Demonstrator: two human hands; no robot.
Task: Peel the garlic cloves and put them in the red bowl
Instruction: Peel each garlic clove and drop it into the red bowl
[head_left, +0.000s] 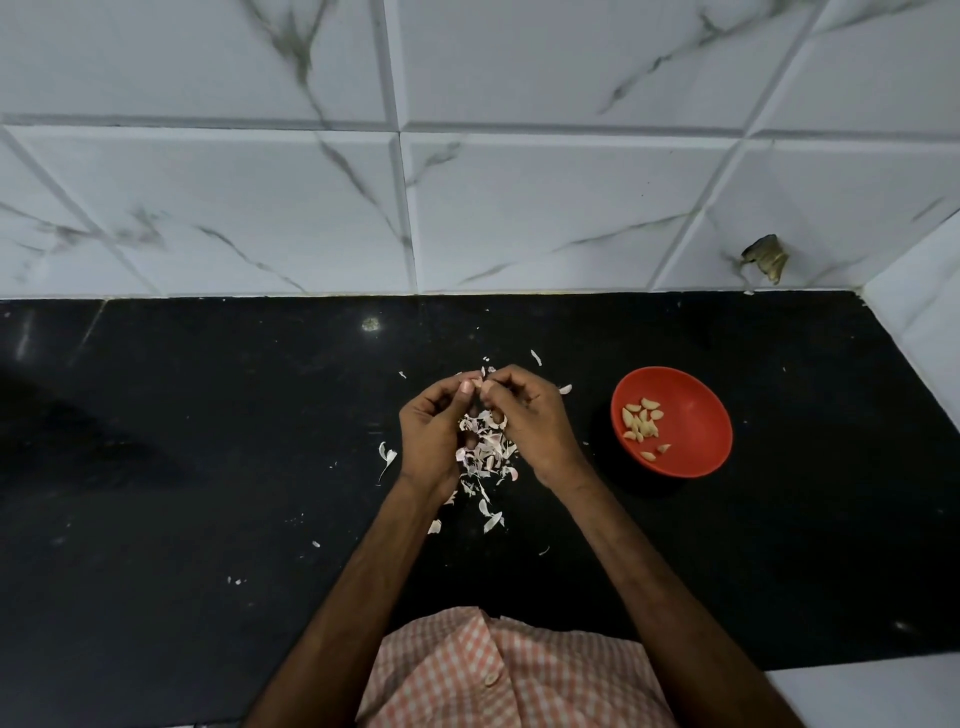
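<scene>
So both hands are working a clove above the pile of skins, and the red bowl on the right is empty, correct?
No: the head view shows the red bowl holding a cluster of peeled cloves. The rest stands: left hand and right hand pinch a clove above the pile of skins.

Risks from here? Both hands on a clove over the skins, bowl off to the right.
1. The clove, pinched between the left hand and right hand, could slip and drop into the skin pile right below, where it would be hard to spot.
2. Loose skin flakes may cling to the hands and end up in the red bowl among the peeled cloves.
</scene>
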